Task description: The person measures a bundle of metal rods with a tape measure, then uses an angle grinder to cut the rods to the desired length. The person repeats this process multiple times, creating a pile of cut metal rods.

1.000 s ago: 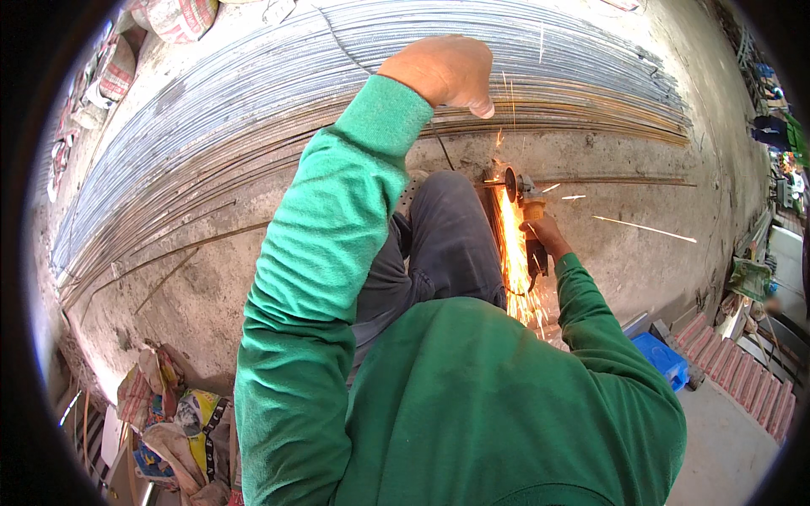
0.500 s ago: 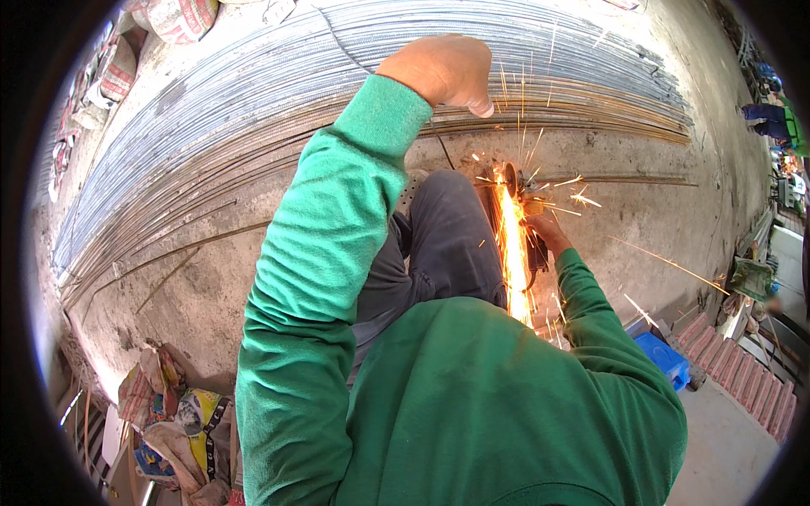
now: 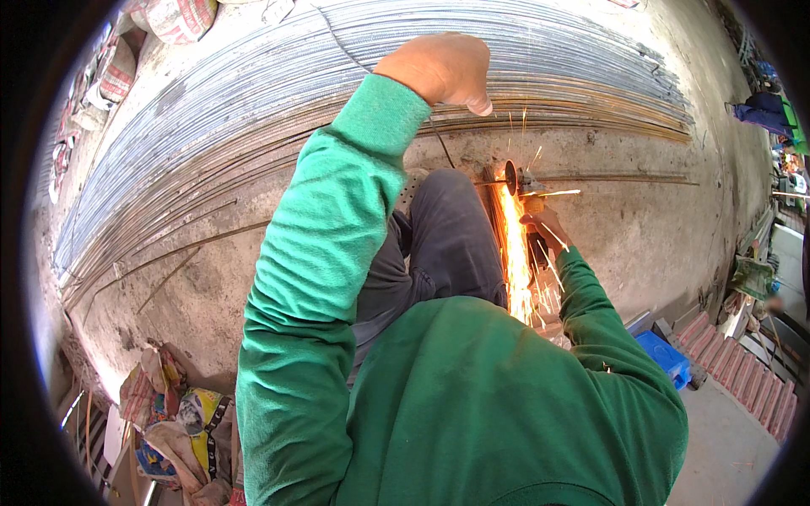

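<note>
My right hand (image 3: 548, 226) is wrapped round an angle grinder (image 3: 531, 202), whose upright round disc (image 3: 510, 178) stands just right of my knee. From the disc a bright stream of sparks (image 3: 513, 253) pours back toward me. A thin steel bar (image 3: 616, 179) lies on the ground, stretching right from beside the disc. My left hand (image 3: 443, 72) is out ahead at the end of a green sleeve, over the bundle of steel bars (image 3: 422, 42). It is bent at the wrist with the thumb pointing down; its other fingers are hidden, so any grip cannot be made out.
Loose bars (image 3: 190, 236) lie on the concrete floor (image 3: 253, 261) at the left. Crumpled sacks (image 3: 181, 430) are piled at the lower left, more sacks (image 3: 177, 18) at the far left. On the right are a blue box (image 3: 662, 358), a ridged reddish sheet (image 3: 742, 371) and another person (image 3: 768, 116).
The sparks flying ahead of the disc have thinned, so the disc shows more clearly. Both my hands have barely moved. The person at the far right has shifted posture.
</note>
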### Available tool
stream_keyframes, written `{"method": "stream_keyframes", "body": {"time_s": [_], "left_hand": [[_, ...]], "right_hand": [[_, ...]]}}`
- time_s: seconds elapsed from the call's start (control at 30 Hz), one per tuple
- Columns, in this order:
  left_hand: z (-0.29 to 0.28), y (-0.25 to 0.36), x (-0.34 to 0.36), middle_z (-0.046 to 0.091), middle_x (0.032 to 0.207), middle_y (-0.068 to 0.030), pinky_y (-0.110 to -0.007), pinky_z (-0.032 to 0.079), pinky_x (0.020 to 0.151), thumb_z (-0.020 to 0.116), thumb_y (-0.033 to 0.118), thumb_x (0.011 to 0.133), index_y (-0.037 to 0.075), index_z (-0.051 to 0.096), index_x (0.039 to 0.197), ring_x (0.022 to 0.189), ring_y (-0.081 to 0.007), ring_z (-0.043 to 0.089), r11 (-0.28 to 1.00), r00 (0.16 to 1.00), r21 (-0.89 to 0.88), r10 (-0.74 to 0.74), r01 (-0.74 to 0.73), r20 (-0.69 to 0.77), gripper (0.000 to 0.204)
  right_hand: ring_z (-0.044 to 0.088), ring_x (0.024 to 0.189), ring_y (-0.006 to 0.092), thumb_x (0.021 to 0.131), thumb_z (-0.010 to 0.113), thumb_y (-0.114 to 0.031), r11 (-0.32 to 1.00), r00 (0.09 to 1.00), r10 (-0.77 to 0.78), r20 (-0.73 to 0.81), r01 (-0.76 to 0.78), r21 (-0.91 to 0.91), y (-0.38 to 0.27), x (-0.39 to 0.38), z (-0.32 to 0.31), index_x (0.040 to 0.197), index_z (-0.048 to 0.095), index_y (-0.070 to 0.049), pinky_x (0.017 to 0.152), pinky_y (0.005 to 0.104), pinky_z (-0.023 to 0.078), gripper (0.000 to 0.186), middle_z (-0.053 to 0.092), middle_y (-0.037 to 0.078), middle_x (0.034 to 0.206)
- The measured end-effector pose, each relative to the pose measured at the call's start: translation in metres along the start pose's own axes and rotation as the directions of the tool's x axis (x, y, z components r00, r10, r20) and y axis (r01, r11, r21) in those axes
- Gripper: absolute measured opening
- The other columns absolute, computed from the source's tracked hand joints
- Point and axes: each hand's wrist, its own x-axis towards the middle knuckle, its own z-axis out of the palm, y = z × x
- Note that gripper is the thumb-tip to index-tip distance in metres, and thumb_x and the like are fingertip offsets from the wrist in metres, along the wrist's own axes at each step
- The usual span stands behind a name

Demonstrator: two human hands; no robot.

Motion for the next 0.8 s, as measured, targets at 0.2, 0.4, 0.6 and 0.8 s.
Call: {"method": "stream_keyframes", "body": {"time_s": [0.2, 0.4, 0.6, 0.8], "left_hand": [[0.002, 0.000, 0.002, 0.056, 0.130, -0.0202, -0.042, 0.042, 0.103, 0.079, 0.033, 0.067, 0.002, 0.051, 0.134, 0.122, -0.0348, 0.054, 1.000, 1.000, -0.001, 0.019, -0.019, -0.009, 0.079], [0.001, 0.002, 0.002, 0.056, 0.130, -0.0204, -0.042, 0.042, 0.103, 0.079, 0.033, 0.067, 0.001, 0.051, 0.134, 0.122, -0.0346, 0.054, 1.000, 1.000, 0.001, 0.012, -0.012, -0.015, 0.080], [0.003, 0.000, 0.004, 0.056, 0.131, -0.0202, -0.042, 0.042, 0.104, 0.079, 0.033, 0.067, 0.002, 0.051, 0.134, 0.122, -0.0348, 0.053, 1.000, 1.000, 0.006, 0.005, -0.005, -0.011, 0.079], [0.009, -0.004, 0.003, 0.070, 0.100, -0.0191, -0.046, 0.054, 0.080, 0.079, 0.032, 0.073, -0.001, 0.071, 0.100, 0.093, -0.0356, 0.068, 0.996, 0.988, -0.004, 0.086, -0.088, -0.130, 0.044]], "right_hand": [[0.057, 0.063, 0.0174, 0.069, 0.073, -0.017, 1.000, 0.999, 0.012, -0.030, -0.011, 0.025, 0.005, -0.004, -0.005, 0.080, 0.063, -0.003, 0.059, 0.0351, 0.045, 0.021, 0.061, 0.005, 0.071], [0.057, 0.062, 0.0174, 0.072, 0.073, -0.017, 0.998, 0.998, -0.010, -0.054, 0.014, 0.069, 0.019, 0.002, -0.007, 0.083, 0.063, -0.002, 0.057, 0.0342, 0.045, 0.021, 0.061, 0.005, 0.072], [0.058, 0.064, 0.0177, 0.071, 0.075, -0.016, 0.997, 0.999, -0.032, -0.021, 0.033, 0.074, 0.015, 0.002, -0.003, 0.090, 0.062, -0.003, 0.059, 0.0324, 0.047, 0.027, 0.062, 0.005, 0.076], [0.058, 0.064, 0.0169, 0.073, 0.072, -0.015, 0.994, 0.998, 0.055, -0.014, -0.053, 0.093, 0.006, -0.008, -0.003, 0.094, 0.062, -0.002, 0.059, 0.0331, 0.047, 0.026, 0.062, 0.005, 0.078]]}}
